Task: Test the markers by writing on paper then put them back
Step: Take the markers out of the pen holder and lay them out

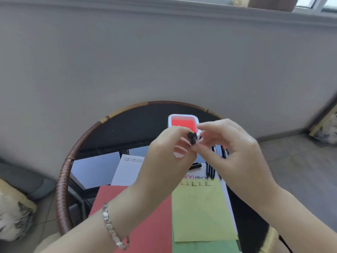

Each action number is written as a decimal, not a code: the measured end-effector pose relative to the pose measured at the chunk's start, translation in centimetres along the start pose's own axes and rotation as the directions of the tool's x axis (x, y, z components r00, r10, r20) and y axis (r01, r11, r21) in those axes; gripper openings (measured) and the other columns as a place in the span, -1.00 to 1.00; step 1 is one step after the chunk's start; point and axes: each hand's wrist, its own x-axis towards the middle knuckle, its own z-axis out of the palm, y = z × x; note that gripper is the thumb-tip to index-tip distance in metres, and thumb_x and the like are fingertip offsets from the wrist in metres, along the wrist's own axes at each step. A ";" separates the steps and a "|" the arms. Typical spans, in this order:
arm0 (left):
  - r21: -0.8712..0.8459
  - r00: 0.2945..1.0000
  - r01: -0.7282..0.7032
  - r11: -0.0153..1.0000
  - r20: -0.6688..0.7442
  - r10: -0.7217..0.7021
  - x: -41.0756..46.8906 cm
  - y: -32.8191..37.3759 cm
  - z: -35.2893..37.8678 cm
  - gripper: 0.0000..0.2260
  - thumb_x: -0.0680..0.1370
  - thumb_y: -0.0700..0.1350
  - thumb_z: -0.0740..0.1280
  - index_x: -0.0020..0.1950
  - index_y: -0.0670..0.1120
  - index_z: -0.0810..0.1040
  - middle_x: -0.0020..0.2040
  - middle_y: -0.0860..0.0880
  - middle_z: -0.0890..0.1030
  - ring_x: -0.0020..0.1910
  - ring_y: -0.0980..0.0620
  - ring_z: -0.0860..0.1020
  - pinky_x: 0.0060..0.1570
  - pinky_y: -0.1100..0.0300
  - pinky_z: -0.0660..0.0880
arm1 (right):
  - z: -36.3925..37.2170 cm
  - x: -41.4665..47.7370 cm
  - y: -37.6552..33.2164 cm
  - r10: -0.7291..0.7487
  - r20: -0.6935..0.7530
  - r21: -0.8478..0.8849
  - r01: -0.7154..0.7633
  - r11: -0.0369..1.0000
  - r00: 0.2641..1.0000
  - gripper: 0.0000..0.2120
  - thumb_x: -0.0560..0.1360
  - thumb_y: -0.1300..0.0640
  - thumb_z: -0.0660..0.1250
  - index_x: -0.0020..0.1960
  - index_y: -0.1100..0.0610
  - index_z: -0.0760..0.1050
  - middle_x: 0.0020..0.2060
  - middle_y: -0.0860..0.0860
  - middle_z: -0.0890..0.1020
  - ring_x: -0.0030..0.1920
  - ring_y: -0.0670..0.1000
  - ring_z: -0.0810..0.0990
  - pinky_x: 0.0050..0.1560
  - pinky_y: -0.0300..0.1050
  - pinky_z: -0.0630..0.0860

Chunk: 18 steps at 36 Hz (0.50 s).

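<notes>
Nearest us, at the near edge of the bench (138, 128), a yellow paper (200, 207) lies beside a red sheet (145, 216). Along the paper's far edge there's a row of test marks (195, 184), five small characters in different colours, so some of the testing is done.

Up above the paper, both hands meet in mid-air. The left hand (169, 152) is curled round a marker (192, 137), gripping its body with the black end poking out. The right hand (233, 148) comes in from the other side and its fingertips pinch that black end. It's blurred, and I can't tell whether a cap is going on or coming off.

Past the hands, toward the right edge of the bench, a few loose markers (211, 168) lie side by side, not put away. At the far edge stands a white tub (183, 116) with a red inside, likely their home.

My read: partway through, with this marker to finish and the loose ones left to return.
</notes>
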 end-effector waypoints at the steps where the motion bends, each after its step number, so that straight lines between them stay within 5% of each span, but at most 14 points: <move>1: -0.032 0.999 0.030 0.999 -0.027 -0.031 -0.2 0.0 0.1 -0.83 0.43 -0.30 0.39 -0.12 -0.05 0.52 -0.18 0.08 0.57 -0.19 0.18 0.58 -0.19 0.38 0.52 | -0.1 -0.4 0.1 0.083 -0.009 0.047 -0.082 0.996 0.997 -0.82 0.40 0.16 0.42 -0.01 0.00 0.54 -0.20 -0.12 0.58 -0.13 -0.11 0.58 -0.08 -0.40 0.48; 5: -0.263 0.979 0.172 0.949 -0.063 -0.195 -0.8 0.6 0.0 -0.90 0.42 -0.33 0.40 -0.16 -0.18 0.50 -0.21 0.04 0.62 -0.23 0.18 0.61 -0.24 0.38 0.51 | 0.4 -1.9 0.9 0.426 0.134 0.159 -0.444 0.882 0.895 -0.96 0.41 0.02 0.35 -0.15 -0.05 0.53 -0.31 -0.18 0.63 -0.28 -0.20 0.58 -0.25 -0.40 0.47; 8: -0.363 0.958 0.268 0.893 0.002 -0.286 -1.2 0.1 0.0 -0.88 0.39 -0.36 0.41 -0.17 -0.19 0.54 -0.19 0.02 0.64 -0.18 0.11 0.63 -0.18 0.27 0.56 | 1.2 -2.7 1.8 0.604 0.323 0.392 -0.684 0.614 0.728 -0.69 0.29 -0.15 0.30 -0.10 0.03 0.56 -0.45 -0.10 0.57 -0.40 -0.14 0.53 -0.30 -0.27 0.46; 11: -0.300 0.937 0.350 0.887 0.091 -0.338 -1.8 -0.6 0.0 -0.88 0.37 -0.33 0.45 -0.21 -0.14 0.58 -0.24 -0.04 0.66 -0.21 0.03 0.64 -0.17 0.18 0.58 | 1.9 -3.2 2.0 0.649 0.352 0.592 -0.698 0.404 0.674 -0.72 0.26 -0.09 0.32 -0.18 0.09 0.53 -0.47 -0.04 0.53 -0.41 -0.08 0.48 -0.27 -0.20 0.47; 15: -0.089 0.907 0.389 0.917 0.212 -0.364 -2.6 -1.8 0.0 -0.92 0.41 -0.24 0.44 -0.17 -0.09 0.59 -0.27 0.04 0.64 -0.26 0.14 0.60 -0.21 0.28 0.52 | 2.8 -3.7 2.4 0.659 0.238 0.592 -0.645 0.484 0.713 -0.82 0.41 0.05 0.34 -0.32 0.11 0.49 -0.50 -0.02 0.53 -0.43 -0.05 0.46 -0.21 -0.10 0.43; 18: 0.113 0.891 0.243 0.964 0.368 -0.267 -3.2 -2.2 -0.1 -0.91 0.54 -0.18 0.29 -0.02 -0.04 0.57 -0.16 0.09 0.62 -0.15 0.15 0.54 -0.13 0.27 0.47 | 3.6 -4.0 2.4 0.630 0.187 0.534 -0.616 0.580 0.754 -0.85 0.45 0.13 0.34 -0.27 0.14 0.46 -0.51 -0.01 0.53 -0.46 -0.06 0.46 -0.32 -0.18 0.39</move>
